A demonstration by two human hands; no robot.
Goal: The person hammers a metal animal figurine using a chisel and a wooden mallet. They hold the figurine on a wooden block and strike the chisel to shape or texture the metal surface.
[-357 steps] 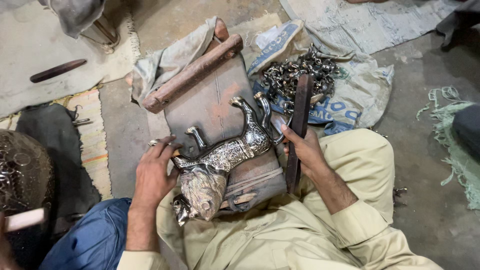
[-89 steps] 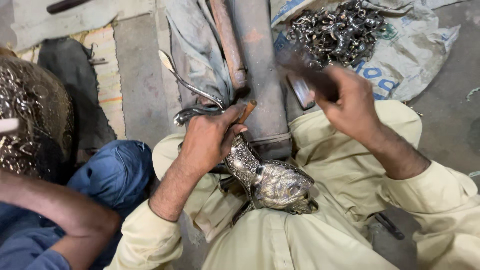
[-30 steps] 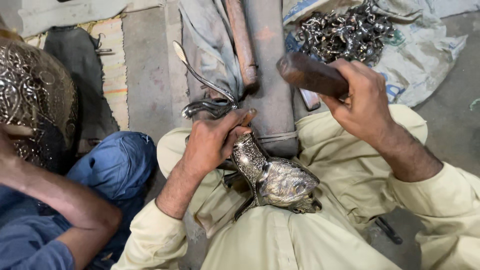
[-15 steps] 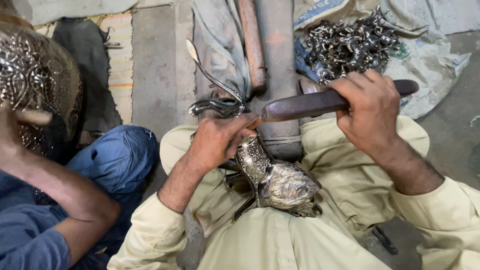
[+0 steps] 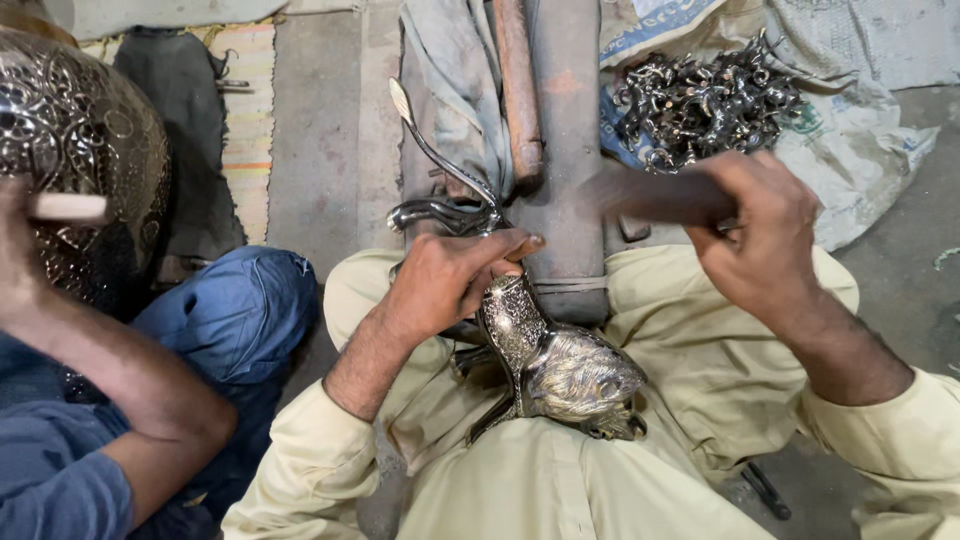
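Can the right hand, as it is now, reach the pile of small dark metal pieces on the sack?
Probably yes: the right hand is just below the pile of small dark metal pieces, nothing between, but it grips a brown wooden tool.

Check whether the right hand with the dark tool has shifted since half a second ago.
Yes. The right hand has dropped slightly with the dark tool, blurred, drawing away from the pile of small metal pieces toward the lap.

The metal figure (image 5: 560, 365) is lying on the lap, before the block (image 5: 570, 140); the pile of metal pieces (image 5: 705, 100) is sitting right of it.
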